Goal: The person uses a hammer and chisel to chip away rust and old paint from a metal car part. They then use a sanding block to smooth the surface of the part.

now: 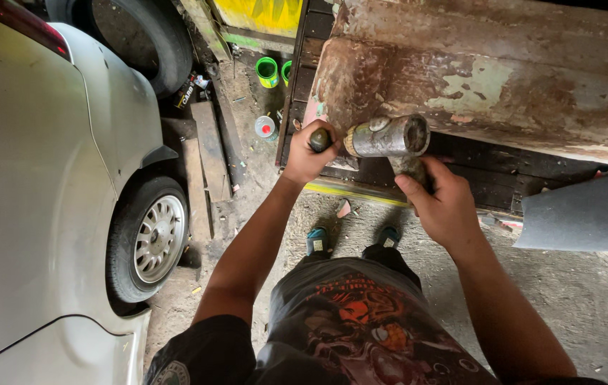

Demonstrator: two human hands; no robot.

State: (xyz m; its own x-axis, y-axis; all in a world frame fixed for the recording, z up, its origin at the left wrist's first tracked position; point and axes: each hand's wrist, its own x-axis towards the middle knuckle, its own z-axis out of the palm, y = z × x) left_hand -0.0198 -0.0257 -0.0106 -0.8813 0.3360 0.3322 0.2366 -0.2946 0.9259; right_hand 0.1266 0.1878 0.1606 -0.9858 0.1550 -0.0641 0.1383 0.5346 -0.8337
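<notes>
Hands worked close together: the right hand closed its fingers around the handle of a heavy hammer, while the left hand gripped a dark chisel-like tool, apparently steadying it against the rusted metal panel beyond.

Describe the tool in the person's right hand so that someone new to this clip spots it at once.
Start at the rusty panel across the top right. Just below its lower edge, the right hand grips a handle topped by a hammer head. It is a short grey metal cylinder lying sideways, its round, worn face turned right, unlike the small dark tool in the left hand.
</notes>
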